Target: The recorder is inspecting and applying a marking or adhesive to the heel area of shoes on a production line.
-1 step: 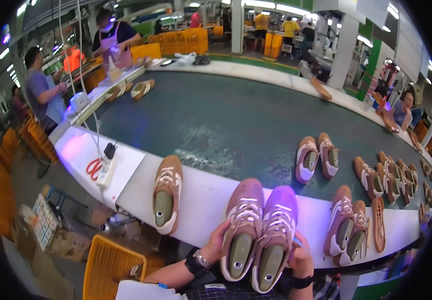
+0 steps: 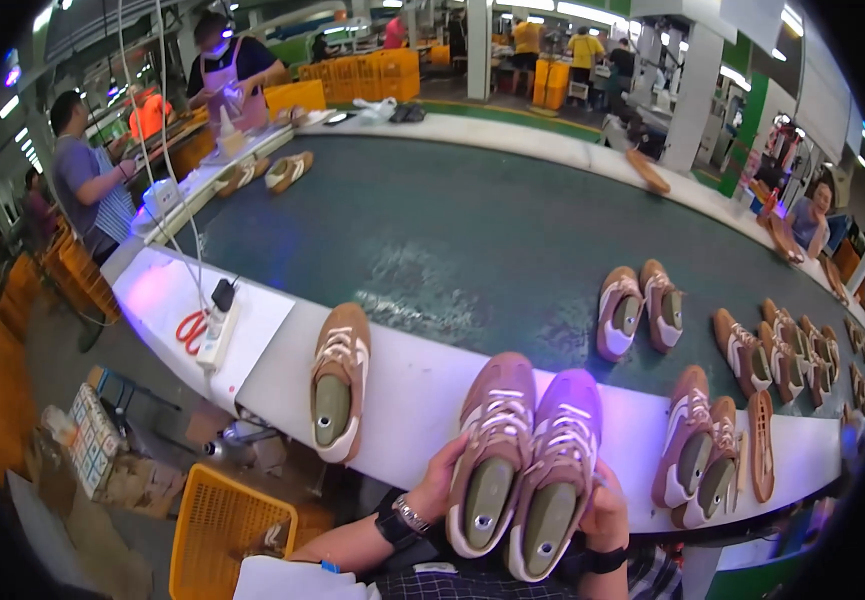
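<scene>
I hold a pair of brown sneakers with white laces and olive insoles side by side over the near edge of the white ledge. My left hand [image 2: 442, 476] grips the outer side of the left sneaker [image 2: 497, 415]. On the other side, my right hand [image 2: 605, 512] is closed round the heel side of the right sneaker [image 2: 566, 425], which has a purple glow on its toe. The fingers under the shoes are hidden. A single matching sneaker [image 2: 339, 375] stands on the ledge to the left. Another pair [image 2: 687, 440] stands to the right.
Beside that pair lies a brown sole [image 2: 760, 445]. Several sneakers stand on the dark green belt [image 2: 432, 230]. A power strip [image 2: 217, 335] with red cord sits on the left ledge. A yellow crate [image 2: 222, 530] is below left. Co-workers [image 2: 232, 75] stand across the belt.
The view has shifted very slightly, so everything sits a little differently in the picture. Both hands still hold the sneakers.
</scene>
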### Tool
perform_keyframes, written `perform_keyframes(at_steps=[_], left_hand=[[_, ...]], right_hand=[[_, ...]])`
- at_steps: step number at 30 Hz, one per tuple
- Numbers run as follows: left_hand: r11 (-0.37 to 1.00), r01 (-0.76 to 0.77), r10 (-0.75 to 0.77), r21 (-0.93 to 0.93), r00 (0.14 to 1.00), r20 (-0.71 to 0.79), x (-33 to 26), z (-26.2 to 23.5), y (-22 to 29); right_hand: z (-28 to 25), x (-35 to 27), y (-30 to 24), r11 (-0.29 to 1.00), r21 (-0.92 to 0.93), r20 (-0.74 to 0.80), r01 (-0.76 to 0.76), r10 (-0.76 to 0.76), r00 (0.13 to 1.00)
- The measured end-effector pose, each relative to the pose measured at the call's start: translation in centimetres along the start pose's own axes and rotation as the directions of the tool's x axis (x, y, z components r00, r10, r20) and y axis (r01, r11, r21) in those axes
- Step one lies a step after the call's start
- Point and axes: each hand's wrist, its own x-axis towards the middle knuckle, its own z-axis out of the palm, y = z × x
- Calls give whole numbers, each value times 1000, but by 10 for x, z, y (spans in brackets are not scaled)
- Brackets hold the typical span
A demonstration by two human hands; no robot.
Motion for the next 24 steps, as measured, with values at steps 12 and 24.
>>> perform_keyframes(at_steps=[12, 24], left_hand=[[994, -2, 13, -110, 995, 101, 12, 7, 2], [991, -113, 121, -70, 984, 129, 8, 27, -2]], right_hand=[[3, -1, 30, 880, 473, -11, -49, 62, 998], [5, 7, 36, 740, 653, 197, -165, 44, 979]])
